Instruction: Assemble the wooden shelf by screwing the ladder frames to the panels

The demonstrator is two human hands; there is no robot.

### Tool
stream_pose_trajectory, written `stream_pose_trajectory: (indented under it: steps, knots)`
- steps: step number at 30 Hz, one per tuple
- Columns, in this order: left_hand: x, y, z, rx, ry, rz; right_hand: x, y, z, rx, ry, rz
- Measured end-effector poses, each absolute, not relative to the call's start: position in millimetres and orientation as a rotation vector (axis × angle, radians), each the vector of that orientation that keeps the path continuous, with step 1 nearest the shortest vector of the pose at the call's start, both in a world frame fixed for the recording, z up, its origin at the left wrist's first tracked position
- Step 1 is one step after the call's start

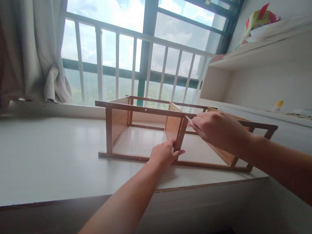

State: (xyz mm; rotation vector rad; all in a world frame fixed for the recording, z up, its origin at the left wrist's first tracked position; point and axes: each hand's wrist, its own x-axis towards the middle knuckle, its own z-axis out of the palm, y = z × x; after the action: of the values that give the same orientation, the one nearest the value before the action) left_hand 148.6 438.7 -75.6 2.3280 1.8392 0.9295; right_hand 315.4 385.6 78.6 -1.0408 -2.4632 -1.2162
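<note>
A light brown wooden frame [119, 108], a small shelf unit lying on its side, rests on a white sill [34, 162] in front of a window. My left hand [164, 154] grips a slanted wooden post of the frame near its lower rail, fingers wrapped round it. My right hand [219, 129] is closed in a pinch on a thin white tool [188, 119], whose tip touches the top of that same post. What sort of tool it is cannot be made out.
A barred window [135, 57] and a tied curtain [49, 70] stand behind the frame. White wall shelves [266, 49] at the right carry colourful packaging [258, 19] and small items [304, 110]. The sill's dark front edge [69, 202] runs below my arms.
</note>
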Motion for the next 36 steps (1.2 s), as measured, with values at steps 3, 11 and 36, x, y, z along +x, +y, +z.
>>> stream_pose_trajectory:
  steps: [3, 11, 36]
  knots:
    - [149.3, 436.2, -72.9, 2.315, 1.848, 0.909, 312.1, 383.3, 80.6, -1.073, -2.471, -1.224]
    - [150.0, 438.2, -74.1, 2.305, 1.838, 0.922, 309.8, 383.1, 79.4, -1.070, -2.468, -1.301]
    - [148.5, 437.2, -74.0, 2.295, 1.809, 0.974, 297.7, 384.3, 83.0, -1.373, -2.301, -1.124]
